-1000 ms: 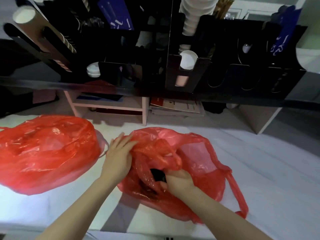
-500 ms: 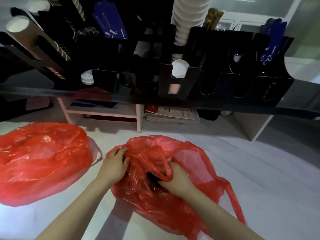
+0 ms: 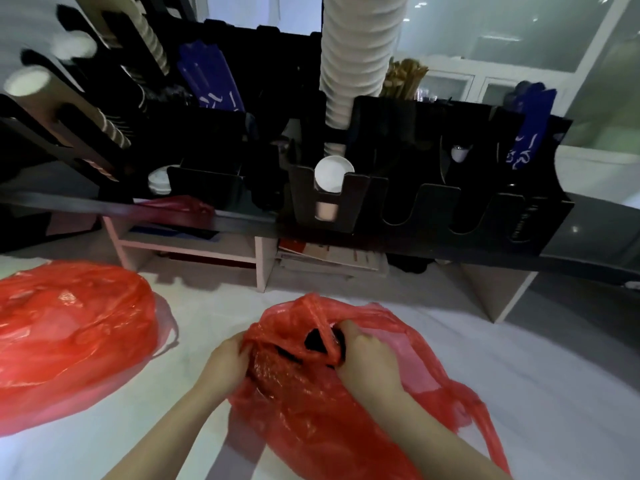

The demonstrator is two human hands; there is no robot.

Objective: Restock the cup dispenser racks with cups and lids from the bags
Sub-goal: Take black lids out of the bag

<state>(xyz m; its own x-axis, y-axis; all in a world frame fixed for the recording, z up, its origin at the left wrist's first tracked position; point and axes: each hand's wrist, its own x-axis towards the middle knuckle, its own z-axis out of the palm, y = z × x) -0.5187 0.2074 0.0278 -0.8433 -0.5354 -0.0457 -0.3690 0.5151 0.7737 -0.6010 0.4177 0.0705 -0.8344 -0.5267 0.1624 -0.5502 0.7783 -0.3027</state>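
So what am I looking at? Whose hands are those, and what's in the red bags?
There is no robot here. A person wears a camera on their head, so the picture shows what they see when they look down at their own hands. The left hand and the right hand both grip the plastic of the near red bag at its opening. A dark thing shows inside, but I cannot tell what it is. A second red bag lies further left on the white surface. Behind them stands a black rack with a tall stack of white cups.
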